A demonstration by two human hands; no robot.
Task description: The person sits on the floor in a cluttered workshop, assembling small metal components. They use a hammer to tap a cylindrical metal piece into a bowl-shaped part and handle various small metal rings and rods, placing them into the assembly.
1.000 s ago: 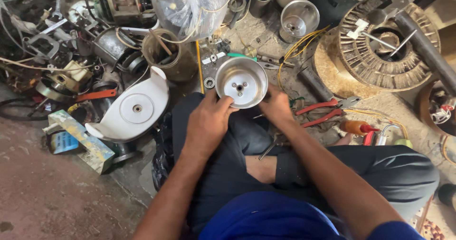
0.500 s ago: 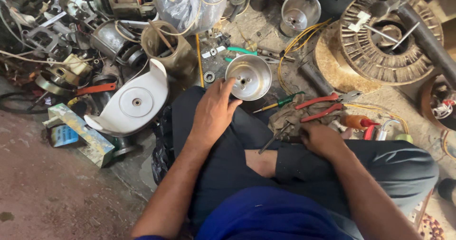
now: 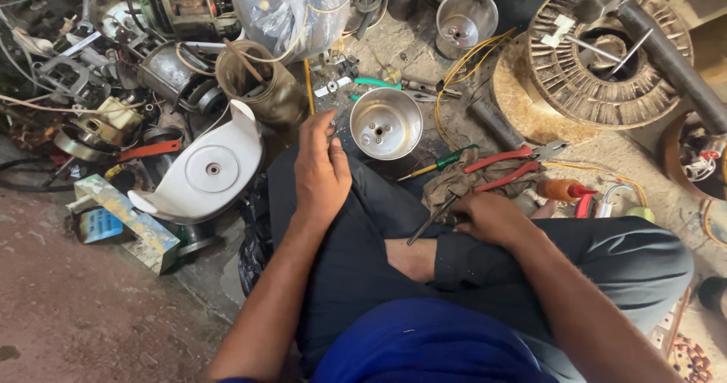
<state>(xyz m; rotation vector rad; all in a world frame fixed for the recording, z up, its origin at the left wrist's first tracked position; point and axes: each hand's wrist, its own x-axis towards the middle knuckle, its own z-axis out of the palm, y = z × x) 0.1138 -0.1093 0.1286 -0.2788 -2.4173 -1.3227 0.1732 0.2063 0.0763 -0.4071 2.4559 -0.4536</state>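
Observation:
A round metal bowl (image 3: 386, 121) with holes in its base rests just past my knee. My left hand (image 3: 322, 167) lies right beside its left rim with the fingers curled; whether they pinch anything is hidden. My right hand (image 3: 492, 218) rests on my right thigh, closed on a thin dark metal tool (image 3: 428, 228) whose shaft points down and left. A dirty rag (image 3: 469, 178) lies just above that hand.
Red-handled pliers (image 3: 515, 163) and a green-handled screwdriver (image 3: 439, 163) lie right of the bowl. A white plastic cover (image 3: 208, 171) sits at left among motor parts and wires. A large finned metal disc (image 3: 598, 72) is at upper right, a second metal bowl (image 3: 466, 15) at the top.
Both hands held the bowl up a second ago. My right hand let go and moved down right onto the thin tool on my thigh. My left hand has drawn back beside the rim.

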